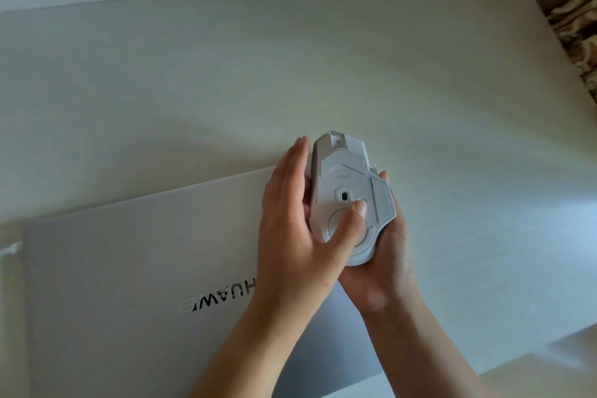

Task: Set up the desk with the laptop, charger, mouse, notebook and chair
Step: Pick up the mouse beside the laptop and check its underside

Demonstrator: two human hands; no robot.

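A white computer mouse (349, 178) is held upside down above the desk, its underside with the sensor facing me. My right hand (384, 255) cradles it from beneath and from the right. My left hand (297, 229) grips its left side, with the thumb pressing on the round cover on the underside. A closed silver laptop (129, 284) lies flat on the pale desk (226, 74) at the lower left, partly under my forearms, its logo facing away from me.
A white plug or cable end (11, 249) shows at the laptop's left edge. The desk's right edge runs diagonally at the upper right, with patterned brown fabric (578, 39) beyond it. A wall rises behind the desk.
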